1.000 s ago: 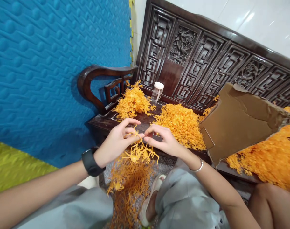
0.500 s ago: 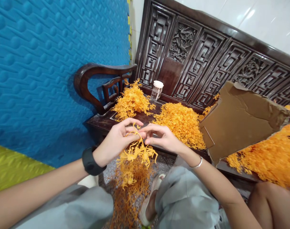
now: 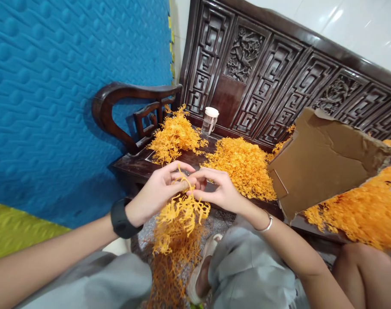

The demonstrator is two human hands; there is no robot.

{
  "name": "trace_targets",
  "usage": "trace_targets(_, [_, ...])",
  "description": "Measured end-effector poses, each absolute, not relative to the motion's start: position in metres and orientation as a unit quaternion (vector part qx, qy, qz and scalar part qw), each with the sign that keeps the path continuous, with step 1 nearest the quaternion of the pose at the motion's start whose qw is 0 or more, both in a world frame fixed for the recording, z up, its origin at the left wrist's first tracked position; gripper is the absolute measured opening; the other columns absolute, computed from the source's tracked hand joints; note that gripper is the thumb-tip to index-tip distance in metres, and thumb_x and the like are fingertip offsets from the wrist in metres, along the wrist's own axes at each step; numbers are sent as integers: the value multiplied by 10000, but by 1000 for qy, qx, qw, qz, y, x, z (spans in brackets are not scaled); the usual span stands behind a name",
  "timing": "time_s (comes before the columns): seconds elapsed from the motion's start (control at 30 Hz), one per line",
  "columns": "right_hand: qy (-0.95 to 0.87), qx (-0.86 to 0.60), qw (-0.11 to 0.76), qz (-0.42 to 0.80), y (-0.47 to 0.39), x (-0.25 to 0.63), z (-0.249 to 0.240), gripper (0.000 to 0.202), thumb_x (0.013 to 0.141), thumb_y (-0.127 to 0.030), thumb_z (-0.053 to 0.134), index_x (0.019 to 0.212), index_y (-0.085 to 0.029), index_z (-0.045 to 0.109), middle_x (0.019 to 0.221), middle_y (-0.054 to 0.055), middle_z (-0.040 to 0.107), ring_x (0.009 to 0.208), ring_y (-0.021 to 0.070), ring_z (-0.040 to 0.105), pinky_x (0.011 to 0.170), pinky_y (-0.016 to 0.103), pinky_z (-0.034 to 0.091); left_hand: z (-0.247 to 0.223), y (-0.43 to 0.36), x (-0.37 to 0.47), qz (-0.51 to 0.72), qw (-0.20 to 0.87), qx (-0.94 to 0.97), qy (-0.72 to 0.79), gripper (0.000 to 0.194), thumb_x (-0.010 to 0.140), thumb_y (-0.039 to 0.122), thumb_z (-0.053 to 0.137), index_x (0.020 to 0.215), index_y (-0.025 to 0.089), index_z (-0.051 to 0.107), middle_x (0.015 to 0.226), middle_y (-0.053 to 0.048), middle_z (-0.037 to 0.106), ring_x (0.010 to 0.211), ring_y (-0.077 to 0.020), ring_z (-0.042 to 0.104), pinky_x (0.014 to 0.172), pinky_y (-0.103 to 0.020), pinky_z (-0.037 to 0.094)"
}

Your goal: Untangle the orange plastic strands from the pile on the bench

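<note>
My left hand [image 3: 165,186] is closed on a cluster of orange, branching, plastic-looking sprigs [image 3: 182,212], which dangles below the fingers. One thin stem loops up past the thumb. Meeting it from the other side, my right hand [image 3: 219,189] has its fingertips closed at the top of the same cluster, with the thumb by the stem. The exact pinch is partly hidden behind the fingers. Underneath, a loose tangle of darker orange strands [image 3: 169,274] lies between my feet. On the dark wooden bench [image 3: 136,165] just beyond my hands are a left orange heap [image 3: 176,137] and a middle orange heap [image 3: 243,167].
A clear bottle with a white lid [image 3: 210,121] stands between the heaps near the carved backrest [image 3: 229,101]. A cardboard sheet [image 3: 327,159] leans to the right, beside a larger orange heap [image 3: 365,214]. Another person's bare knee [image 3: 362,266] shows at lower right. Blue matting [image 3: 54,107] lies left.
My right thumb has shifted to the left, toward the stem, and the hanging cluster has turned slightly. My left hand keeps its hold. The view has moved slightly.
</note>
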State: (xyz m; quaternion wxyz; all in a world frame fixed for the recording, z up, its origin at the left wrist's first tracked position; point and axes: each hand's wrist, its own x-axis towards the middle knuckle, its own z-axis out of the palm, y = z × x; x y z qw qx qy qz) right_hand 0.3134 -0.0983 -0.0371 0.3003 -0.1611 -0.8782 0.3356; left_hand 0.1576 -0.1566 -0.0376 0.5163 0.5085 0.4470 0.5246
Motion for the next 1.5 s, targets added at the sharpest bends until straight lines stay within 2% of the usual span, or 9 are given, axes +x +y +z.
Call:
trace_targets(0.27, [-856,-182,317,367,-92,320,-37,234,744,-319,597,904,-151,561,720,-4,542,637,81,498,599,240,444,-35,-155,158,527,482,532,456,207,706,367,570,807,187,564,758,-1,623,730,-144,571,624,-227,436])
trace_targets(0.33, [-845,-203,330,370,-89,323,-38,238,727,-318,613,894,-158,559,734,-3,550,650,83,505,621,247,447,-39,-154,156,516,480,534,467,223,724,382,558,853,199,559,718,11,614,635,-122,547,532,-207,404])
trace_targets(0.43, [-813,-242,366,383,-78,333,-40,240,712,-307,626,887,-171,535,794,10,576,702,92,534,676,260,455,-44,-155,152,482,475,538,503,251,750,410,528,906,214,541,636,34,586,414,-72,396,379,-189,274])
trace_targets(0.53, [-760,-303,428,385,-56,352,-46,254,696,-306,630,872,-175,501,825,19,591,733,100,558,699,269,461,-45,-156,150,461,469,543,522,256,748,420,521,902,216,535,636,32,592,351,-53,297,334,-188,201])
trace_targets(0.7, [-679,-414,531,292,-11,404,-58,297,618,-317,673,783,-161,481,820,36,594,690,106,556,665,264,451,-45,-155,149,451,447,557,535,265,734,433,527,867,205,550,630,21,617,349,-57,324,342,-193,205])
trace_targets(0.83, [-625,-494,567,208,16,446,-70,371,548,-378,696,749,-147,488,796,48,578,632,108,532,623,267,447,-48,-154,151,447,444,560,538,235,725,393,553,855,198,565,624,16,616,378,-69,388,342,-194,205])
trace_targets(1.1, [-592,-585,545,100,39,484,-93,396,574,-471,648,730,-116,568,690,58,577,599,127,499,595,270,425,-48,-152,153,442,433,579,531,226,725,409,554,829,210,568,641,4,608,464,-105,487,342,-183,268])
trace_targets(1.27, [-603,-603,520,50,42,496,-99,363,607,-441,626,772,-119,589,731,69,598,597,124,488,614,271,413,-54,-148,151,459,427,589,510,204,718,400,564,798,213,585,754,-8,617,660,-153,580,551,-214,432])
trace_targets(1.5, [-588,-628,506,66,48,516,-113,425,601,-462,609,822,-99,597,750,86,598,569,117,466,587,270,403,-65,-143,151,423,437,616,501,196,718,381,575,827,219,565,796,-17,618,738,-176,562,658,-276,430])
